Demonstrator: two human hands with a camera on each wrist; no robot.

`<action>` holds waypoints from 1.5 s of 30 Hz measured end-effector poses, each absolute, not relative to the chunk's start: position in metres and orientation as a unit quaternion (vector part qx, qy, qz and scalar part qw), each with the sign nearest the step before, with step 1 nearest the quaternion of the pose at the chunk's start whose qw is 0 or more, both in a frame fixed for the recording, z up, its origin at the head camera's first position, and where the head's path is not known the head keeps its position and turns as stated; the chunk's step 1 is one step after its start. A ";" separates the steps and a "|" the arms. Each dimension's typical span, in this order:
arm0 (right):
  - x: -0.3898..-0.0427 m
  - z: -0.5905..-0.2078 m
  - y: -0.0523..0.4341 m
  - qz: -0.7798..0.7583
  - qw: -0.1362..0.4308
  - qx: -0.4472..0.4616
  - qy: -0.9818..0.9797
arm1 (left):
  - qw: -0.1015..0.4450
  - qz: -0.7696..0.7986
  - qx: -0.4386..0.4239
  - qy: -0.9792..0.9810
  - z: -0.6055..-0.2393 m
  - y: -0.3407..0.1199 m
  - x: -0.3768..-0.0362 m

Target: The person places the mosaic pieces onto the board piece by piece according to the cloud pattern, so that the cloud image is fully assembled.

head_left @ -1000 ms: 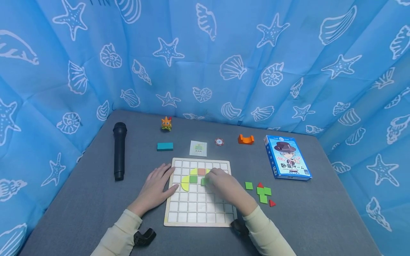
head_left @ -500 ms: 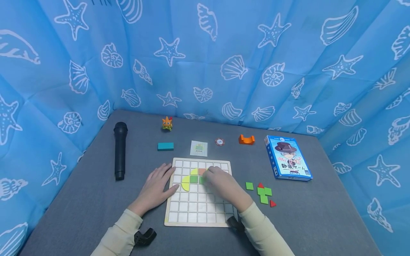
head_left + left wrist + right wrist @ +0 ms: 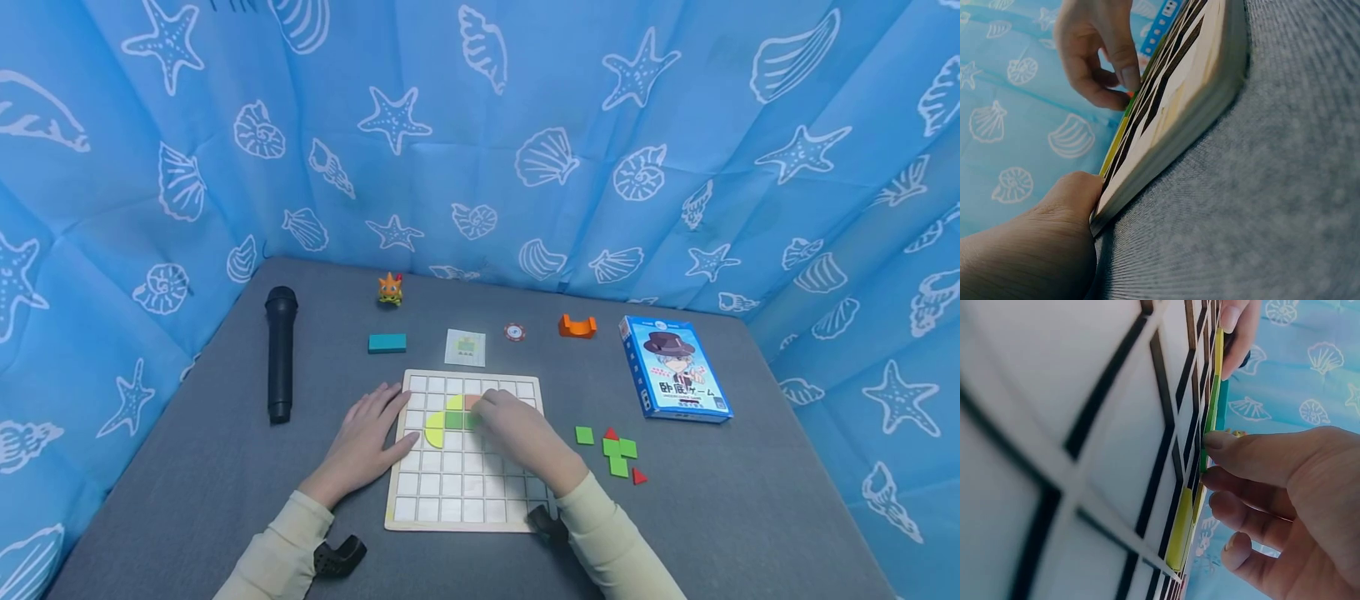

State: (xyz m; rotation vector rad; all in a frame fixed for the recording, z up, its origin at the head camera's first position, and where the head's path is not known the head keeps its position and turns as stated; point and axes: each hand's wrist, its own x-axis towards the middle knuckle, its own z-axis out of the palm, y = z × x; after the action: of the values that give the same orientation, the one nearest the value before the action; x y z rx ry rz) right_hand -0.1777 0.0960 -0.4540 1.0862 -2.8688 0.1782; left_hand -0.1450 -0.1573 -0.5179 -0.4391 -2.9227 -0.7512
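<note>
Right hand (image 3: 525,433) pinches a green tile (image 3: 471,421) down into the grid board (image 3: 465,500), left hand (image 3: 367,442) flat, steadying its edge. Few tiles placed; several loose tiles (image 3: 617,454) wait alongside.

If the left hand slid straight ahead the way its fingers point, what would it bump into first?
The left hand points up and to the right, with its fingertips already on the edge of the wooden grid board. Sliding on, it would probably meet the yellow half-circle piece first.
</note>
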 end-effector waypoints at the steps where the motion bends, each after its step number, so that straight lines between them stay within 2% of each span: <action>1: -0.178 -0.454 0.096 0.056 0.035 0.353 -0.933 | 0.046 -0.247 -0.144 -0.957 -0.518 -0.158 -0.145; 7: -0.177 -0.454 0.095 0.054 0.036 0.356 -0.932 | 0.046 -0.248 -0.144 -0.957 -0.517 -0.158 -0.144; 14: -0.176 -0.447 0.109 0.088 -0.007 0.331 -0.939 | 0.041 -0.251 -0.142 -0.957 -0.517 -0.157 -0.145; 22: -0.167 -0.429 0.153 0.099 -0.017 0.273 -0.957 | 0.046 -0.249 -0.141 -0.957 -0.518 -0.159 -0.145; 37: -0.142 -0.426 0.241 0.081 -0.059 0.138 -0.985 | 0.037 -0.248 -0.141 -0.958 -0.519 -0.156 -0.146; 41: -0.137 -0.428 0.255 0.081 -0.088 0.097 -0.988 | 0.036 -0.248 -0.141 -0.958 -0.519 -0.157 -0.146; 45: -0.134 -0.430 0.262 0.085 -0.145 0.052 -0.984 | 0.032 -0.246 -0.139 -0.959 -0.520 -0.158 -0.146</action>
State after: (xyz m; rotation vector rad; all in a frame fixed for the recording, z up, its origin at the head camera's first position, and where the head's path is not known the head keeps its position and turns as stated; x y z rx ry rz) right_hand -0.1343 0.2616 -0.4298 0.1793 -3.4158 0.2945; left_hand -0.1464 -0.1575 -0.5202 -0.4286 -2.9518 -0.7570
